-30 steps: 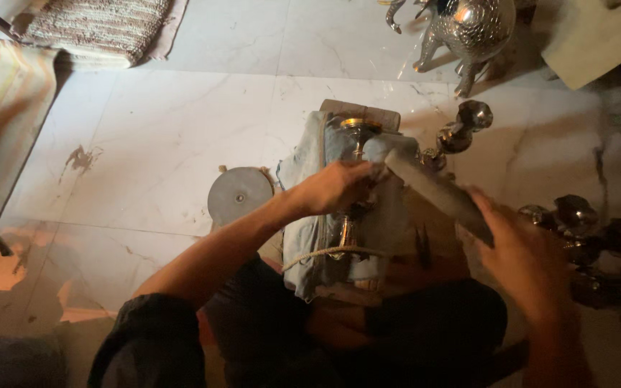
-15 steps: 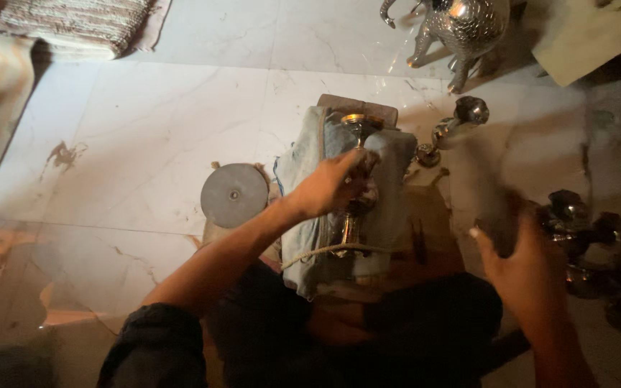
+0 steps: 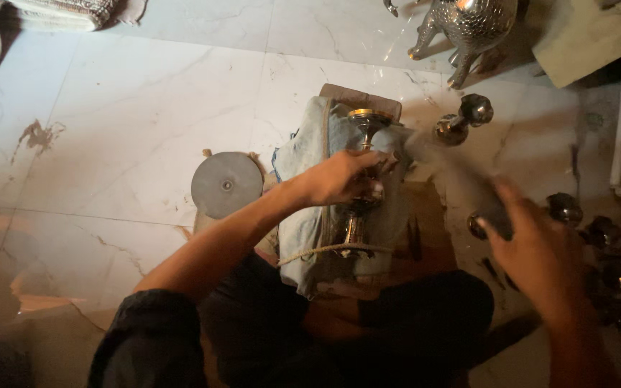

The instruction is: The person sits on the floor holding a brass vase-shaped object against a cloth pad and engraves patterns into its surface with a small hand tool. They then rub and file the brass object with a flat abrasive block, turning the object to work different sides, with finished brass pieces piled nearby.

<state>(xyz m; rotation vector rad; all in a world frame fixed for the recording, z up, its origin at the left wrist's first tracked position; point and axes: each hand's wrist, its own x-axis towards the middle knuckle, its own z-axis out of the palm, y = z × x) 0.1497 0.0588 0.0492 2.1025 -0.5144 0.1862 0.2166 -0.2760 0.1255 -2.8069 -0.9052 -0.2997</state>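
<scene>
A shiny metal goblet-shaped piece [image 3: 359, 179] lies on a pale blue cloth [image 3: 309, 208] draped over a block in front of me, tied with a cord [image 3: 325, 250]. My left hand [image 3: 343, 178] grips the piece around its middle. My right hand [image 3: 533, 248] is out to the right, motion-blurred, closed around a long flat grey tool [image 3: 461, 179] that points toward the cloth.
A round grey metal disc [image 3: 226, 184] lies left of the cloth on the marble floor [image 3: 131, 122]. A metal animal figure [image 3: 468, 29] stands at the top. A metal knob-shaped piece [image 3: 463, 121] and several dark metal parts [image 3: 612, 244] lie at right.
My right hand with the flat tool has swung away from the cloth to the right and back partway. The left hand keeps hold of the metal piece.
</scene>
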